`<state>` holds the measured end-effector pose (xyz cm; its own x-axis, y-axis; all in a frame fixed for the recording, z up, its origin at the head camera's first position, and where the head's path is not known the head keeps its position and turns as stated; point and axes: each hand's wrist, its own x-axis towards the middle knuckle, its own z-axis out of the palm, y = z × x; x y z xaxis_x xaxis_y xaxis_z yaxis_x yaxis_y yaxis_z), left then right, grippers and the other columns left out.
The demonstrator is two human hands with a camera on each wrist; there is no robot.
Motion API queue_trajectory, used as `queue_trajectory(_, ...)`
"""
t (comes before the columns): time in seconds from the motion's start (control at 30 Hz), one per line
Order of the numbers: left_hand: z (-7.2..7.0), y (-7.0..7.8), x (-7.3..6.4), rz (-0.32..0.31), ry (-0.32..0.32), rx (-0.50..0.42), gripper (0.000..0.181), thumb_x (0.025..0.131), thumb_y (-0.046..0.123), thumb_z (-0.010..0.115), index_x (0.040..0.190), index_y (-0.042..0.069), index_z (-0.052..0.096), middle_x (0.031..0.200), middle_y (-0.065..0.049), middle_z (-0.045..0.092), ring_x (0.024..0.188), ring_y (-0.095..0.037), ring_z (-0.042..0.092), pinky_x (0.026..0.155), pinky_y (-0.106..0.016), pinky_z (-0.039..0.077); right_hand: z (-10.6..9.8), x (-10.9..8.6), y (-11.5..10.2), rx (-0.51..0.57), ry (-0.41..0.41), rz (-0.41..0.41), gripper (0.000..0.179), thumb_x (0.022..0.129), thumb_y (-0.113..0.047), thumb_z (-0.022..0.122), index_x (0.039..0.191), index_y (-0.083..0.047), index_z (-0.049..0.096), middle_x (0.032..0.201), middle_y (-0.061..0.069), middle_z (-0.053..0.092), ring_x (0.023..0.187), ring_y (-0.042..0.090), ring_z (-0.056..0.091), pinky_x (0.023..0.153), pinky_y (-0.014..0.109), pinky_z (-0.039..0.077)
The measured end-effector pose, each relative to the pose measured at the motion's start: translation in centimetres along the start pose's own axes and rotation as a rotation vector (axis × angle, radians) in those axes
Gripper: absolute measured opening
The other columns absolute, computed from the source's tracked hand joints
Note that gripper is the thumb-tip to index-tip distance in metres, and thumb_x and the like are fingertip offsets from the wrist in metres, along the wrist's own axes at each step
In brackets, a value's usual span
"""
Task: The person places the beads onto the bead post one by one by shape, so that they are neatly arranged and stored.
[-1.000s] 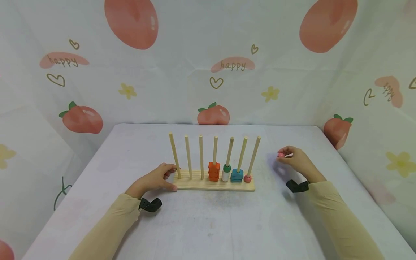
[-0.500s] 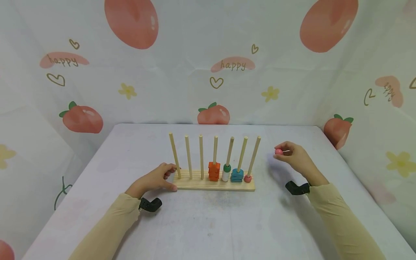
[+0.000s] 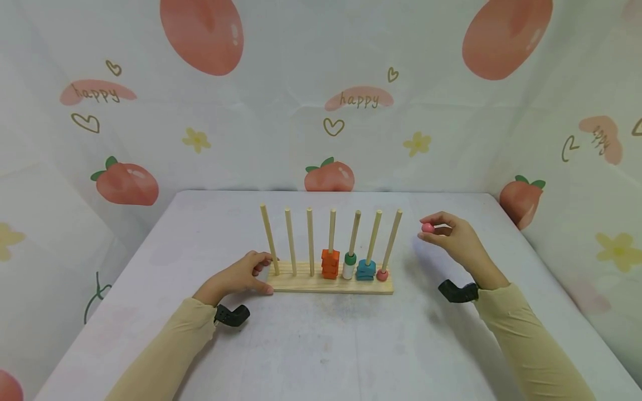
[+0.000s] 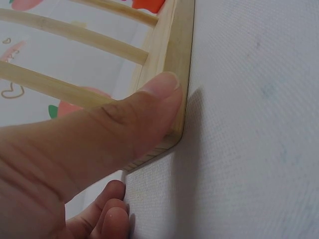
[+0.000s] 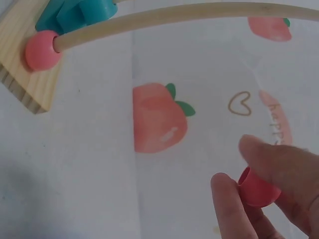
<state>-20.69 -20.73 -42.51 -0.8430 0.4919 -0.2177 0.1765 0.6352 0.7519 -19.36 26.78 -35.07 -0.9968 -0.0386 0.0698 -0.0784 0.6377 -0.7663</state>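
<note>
A wooden peg board [image 3: 306, 285] with several upright pegs stands on the table. My left hand [image 3: 243, 274] grips its left end; in the left wrist view the thumb [image 4: 154, 102] presses the front edge. To the right of the board, above the table, my right hand [image 3: 458, 242] pinches a round pink bead [image 3: 427, 228] between thumb and fingers. The hole of this bead [image 5: 261, 191] shows in the right wrist view. Another pink bead [image 3: 382, 275] sits at the foot of the rightmost peg [image 3: 393, 239].
Left of that peg, others carry blue pieces [image 3: 366, 270], a green bead [image 3: 350, 259] over a white one [image 3: 348, 272], and stacked orange pieces [image 3: 330, 264]. The three leftmost pegs are bare. A white patterned cloth [image 3: 281, 145] hangs behind the table [image 3: 321, 345].
My right hand has risen and moved slightly left toward the board with the pink bead between its fingers. The left hand and the board have stayed in place.
</note>
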Motion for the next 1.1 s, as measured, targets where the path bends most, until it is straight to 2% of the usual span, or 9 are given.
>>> queue_trajectory(0.13,0.0,0.0,0.0,-0.001,0.001,0.002,0.075,0.073,0.018,0.085,0.133,-0.005,0.046,0.12,-0.019,0.043,0.102,-0.025,0.042,0.092,-0.04,0.039,0.1,-0.2,-0.5,0.036,-0.007,-0.005,0.044,0.09,-0.036,0.069,0.122,-0.007,0.061,0.119,0.013,0.062,0.086,-0.008,0.06,0.074,0.016,0.047)
queue_trajectory(0.27,0.0,0.0,0.0,0.0,0.0,0.006,0.075,0.073,0.018,0.085,0.133,-0.005,0.046,0.12,-0.019,0.043,0.101,-0.025,0.041,0.091,-0.04,0.04,0.1,-0.3,-0.8,0.066,-0.003,-0.046,0.043,0.092,-0.037,0.066,0.122,-0.006,0.061,0.108,0.006,0.067,0.085,-0.006,0.064,0.076,0.014,0.047)
queue_trajectory(0.37,0.0,0.0,0.0,0.001,0.0,0.009,0.075,0.074,0.018,0.085,0.133,-0.005,0.046,0.12,-0.019,0.043,0.101,-0.025,0.042,0.091,-0.04,0.04,0.1,-0.3,-1.2,0.066,0.026,-0.098,0.04,0.091,-0.032,0.067,0.12,-0.006,0.062,0.104,-0.002,0.064,0.084,-0.006,0.064,0.075,0.013,0.047)
queue_trajectory(0.53,0.0,-0.1,0.1,0.002,0.0,0.004,0.075,0.074,0.018,0.085,0.133,-0.005,0.045,0.12,-0.019,0.043,0.102,-0.025,0.042,0.092,-0.041,0.04,0.0,-0.3,-2.1,0.069,0.074,-0.157,0.036,0.091,-0.024,0.069,0.12,-0.005,0.061,0.105,-0.005,0.06,0.083,-0.006,0.062,0.073,0.012,0.047)
queue_trajectory(0.7,0.0,-0.1,0.1,0.003,0.001,0.001,0.075,0.074,0.018,0.085,0.133,-0.004,0.046,0.12,-0.019,0.043,0.102,-0.025,0.042,0.092,-0.041,0.04,-0.3,-0.5,-3.1,0.072,0.102,-0.155,0.037,0.09,-0.027,0.07,0.119,-0.006,0.06,0.102,-0.012,0.059,0.083,-0.007,0.061,0.072,0.012,0.048)
queue_trajectory(0.87,0.1,-0.2,0.1,-0.001,0.002,0.001,0.076,0.073,0.02,0.086,0.133,-0.004,0.046,0.121,-0.019,0.043,0.103,-0.026,0.042,0.092,-0.04,0.04,-0.4,-0.9,-4.1,0.118,0.114,-0.172,0.035,0.09,-0.026,0.07,0.117,-0.007,0.061,0.102,-0.015,0.06,0.088,-0.004,0.06,0.073,0.011,0.048)
queue_trajectory(1.1,0.1,-0.2,0.1,-0.011,0.001,-0.008,0.075,0.073,0.019,0.086,0.133,-0.003,0.046,0.121,-0.019,0.043,0.104,-0.026,0.042,0.093,-0.041,0.04,-0.3,-1.3,-5.5,0.197,0.186,-0.322,0.031,0.09,-0.009,0.068,0.117,0.003,0.06,0.102,-0.015,0.06,0.092,-0.001,0.059,0.079,0.009,0.048)
